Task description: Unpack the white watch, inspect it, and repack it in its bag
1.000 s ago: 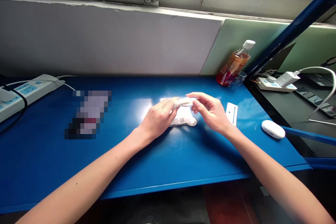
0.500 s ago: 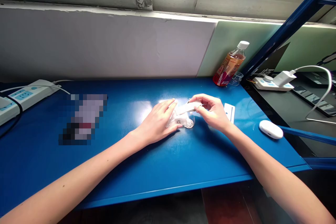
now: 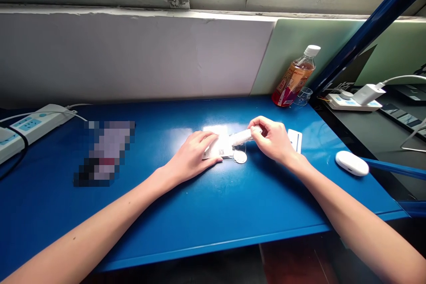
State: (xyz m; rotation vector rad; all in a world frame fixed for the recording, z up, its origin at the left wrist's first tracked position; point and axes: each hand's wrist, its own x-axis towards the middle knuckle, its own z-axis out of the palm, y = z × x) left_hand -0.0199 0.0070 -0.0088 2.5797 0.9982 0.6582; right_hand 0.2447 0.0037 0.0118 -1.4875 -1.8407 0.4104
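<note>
The white strip (image 3: pixel 241 136) is being pinched between the thumb and fingers of the right hand (image 3: pixel 271 140), one end being tucked into the grip and the other being held out toward the left hand, just above the counter (image 3: pixel 233 213). The white packet (image 3: pixel 222 147), with a small printed code being shown near its right edge, is being covered in part by the left hand (image 3: pixel 196 153). That hand is being kept flat and unclenched, its fingers being laid over the packet's left part and its thumb being stretched along the near edge. Just to the right of the packet, a round white piece (image 3: pixel 240 156) is being supported by the counter. Beyond the right wrist, a flat white card-like piece (image 3: pixel 295 140) is being partly hidden. Farther right, a white rounded case (image 3: pixel 352 163) is being borne near the counter's edge. At the back, a tilted bottle (image 3: pixel 294 82) is being seen beside a clear cup (image 3: pixel 302 96). At the far left, a power strip (image 3: pixel 36 124) is being crossed by cables.
</note>
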